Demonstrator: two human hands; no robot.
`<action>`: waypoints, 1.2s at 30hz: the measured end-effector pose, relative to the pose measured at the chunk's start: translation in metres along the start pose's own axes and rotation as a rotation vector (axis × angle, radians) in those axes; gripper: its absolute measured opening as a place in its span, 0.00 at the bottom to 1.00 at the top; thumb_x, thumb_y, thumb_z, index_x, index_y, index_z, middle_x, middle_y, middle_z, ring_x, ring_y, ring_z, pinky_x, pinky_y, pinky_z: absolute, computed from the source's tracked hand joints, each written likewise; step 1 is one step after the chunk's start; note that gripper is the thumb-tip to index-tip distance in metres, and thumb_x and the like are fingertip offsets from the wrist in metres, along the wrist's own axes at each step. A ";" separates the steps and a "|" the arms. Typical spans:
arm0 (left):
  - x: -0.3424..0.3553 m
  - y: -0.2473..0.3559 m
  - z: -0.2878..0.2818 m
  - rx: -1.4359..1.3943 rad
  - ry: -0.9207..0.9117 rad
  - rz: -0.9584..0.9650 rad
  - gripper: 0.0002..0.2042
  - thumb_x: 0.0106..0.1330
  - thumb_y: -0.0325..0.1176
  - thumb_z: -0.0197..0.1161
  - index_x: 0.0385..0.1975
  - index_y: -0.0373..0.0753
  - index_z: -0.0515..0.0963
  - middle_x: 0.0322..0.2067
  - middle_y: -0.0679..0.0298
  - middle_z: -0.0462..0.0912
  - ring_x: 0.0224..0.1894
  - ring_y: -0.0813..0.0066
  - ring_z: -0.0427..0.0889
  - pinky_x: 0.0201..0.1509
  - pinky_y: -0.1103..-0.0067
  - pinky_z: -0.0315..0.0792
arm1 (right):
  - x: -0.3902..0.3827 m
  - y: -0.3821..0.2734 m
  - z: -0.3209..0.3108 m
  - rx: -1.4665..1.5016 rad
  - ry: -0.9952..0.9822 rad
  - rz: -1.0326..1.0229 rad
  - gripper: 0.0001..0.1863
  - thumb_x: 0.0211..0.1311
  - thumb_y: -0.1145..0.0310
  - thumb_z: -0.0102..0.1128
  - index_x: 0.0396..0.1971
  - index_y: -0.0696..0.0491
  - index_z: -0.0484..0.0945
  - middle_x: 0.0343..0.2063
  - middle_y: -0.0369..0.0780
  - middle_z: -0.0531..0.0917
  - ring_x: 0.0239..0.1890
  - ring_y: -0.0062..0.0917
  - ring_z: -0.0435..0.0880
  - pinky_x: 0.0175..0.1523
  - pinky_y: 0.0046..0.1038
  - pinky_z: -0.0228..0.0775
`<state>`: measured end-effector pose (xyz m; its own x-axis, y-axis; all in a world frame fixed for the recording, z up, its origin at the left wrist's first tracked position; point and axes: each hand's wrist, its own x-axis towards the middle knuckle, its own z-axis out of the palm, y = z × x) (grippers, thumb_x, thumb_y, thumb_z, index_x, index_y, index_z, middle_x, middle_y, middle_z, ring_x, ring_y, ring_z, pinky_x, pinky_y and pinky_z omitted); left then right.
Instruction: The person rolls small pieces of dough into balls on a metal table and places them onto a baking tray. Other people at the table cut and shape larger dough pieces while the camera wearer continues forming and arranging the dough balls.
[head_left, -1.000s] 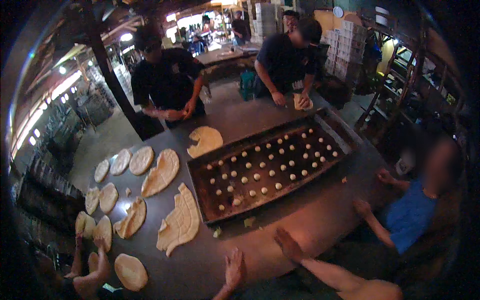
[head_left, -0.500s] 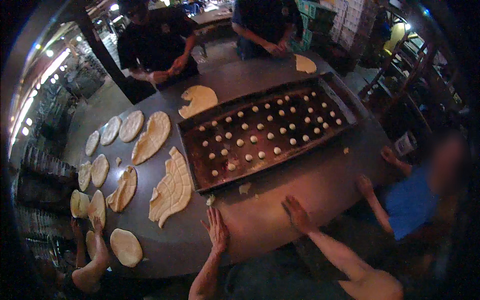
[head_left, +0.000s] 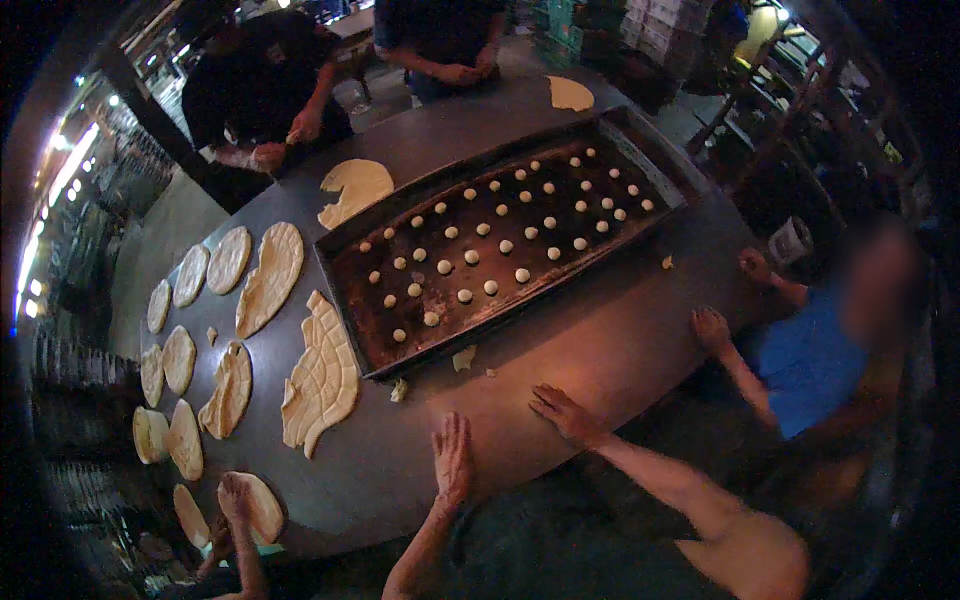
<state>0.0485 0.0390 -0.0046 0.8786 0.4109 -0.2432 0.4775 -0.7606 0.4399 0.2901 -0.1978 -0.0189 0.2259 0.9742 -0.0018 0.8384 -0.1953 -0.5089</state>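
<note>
My left hand (head_left: 453, 460) lies palm down on the metal table, fingers stretched out and pointing away from me. To its right, my right hand (head_left: 568, 415) also rests palm down, its fingers extended toward the left. Whatever may be under the palms is hidden. Just beyond my hands sit small dough scraps (head_left: 464, 358) and a crumpled bit of dough (head_left: 399, 390). Past these stands a large dark baking tray (head_left: 480, 345) with several small dough balls (head_left: 522, 275) spaced over it. Left of the tray lies a scored, torn sheet of dough (head_left: 325, 385).
Several flat dough rounds (head_left: 179, 360) cover the table's left side. A co-worker's hand (head_left: 236, 495) touches one at the lower left. A person in blue (head_left: 810, 360) works at the right; two more people stand across the table. Cut dough sheets (head_left: 362, 190) lie beyond the tray.
The view has shifted, moving the table left and up in the picture. My hands have come closer together. At the lower left, the co-worker's hand has moved onto the nearest dough round.
</note>
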 end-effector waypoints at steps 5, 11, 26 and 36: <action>0.002 0.009 0.001 0.011 0.458 -0.039 0.27 0.72 0.24 0.49 0.72 0.33 0.60 0.76 0.45 0.53 0.79 0.47 0.49 0.78 0.46 0.45 | 0.001 0.009 0.005 0.144 0.310 0.216 0.26 0.79 0.63 0.40 0.73 0.51 0.63 0.77 0.45 0.56 0.79 0.41 0.53 0.81 0.43 0.45; 0.001 0.018 -0.005 0.021 0.378 -0.120 0.28 0.72 0.25 0.47 0.73 0.35 0.59 0.77 0.45 0.50 0.80 0.48 0.46 0.79 0.48 0.41 | 0.005 0.016 0.021 0.838 0.339 0.311 0.29 0.80 0.70 0.40 0.76 0.57 0.52 0.77 0.42 0.58 0.77 0.33 0.59 0.81 0.40 0.48; 0.020 0.020 0.011 -0.058 0.348 -0.011 0.32 0.62 0.17 0.52 0.70 0.33 0.61 0.74 0.42 0.54 0.75 0.39 0.54 0.75 0.42 0.49 | 0.012 0.028 -0.007 1.068 0.272 0.070 0.28 0.76 0.70 0.46 0.74 0.43 0.62 0.77 0.43 0.54 0.79 0.35 0.51 0.81 0.36 0.47; 0.016 0.053 0.014 0.003 0.153 -0.173 0.28 0.69 0.20 0.49 0.71 0.33 0.62 0.73 0.43 0.58 0.74 0.39 0.56 0.78 0.52 0.48 | 0.022 0.028 -0.021 0.498 0.040 0.096 0.27 0.76 0.70 0.45 0.73 0.48 0.64 0.77 0.41 0.56 0.79 0.36 0.52 0.81 0.36 0.45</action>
<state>0.0874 -0.0015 0.0027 0.7745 0.6064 -0.1804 0.6209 -0.6740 0.4001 0.3289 -0.1840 -0.0149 0.3175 0.9474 -0.0408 0.4771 -0.1967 -0.8565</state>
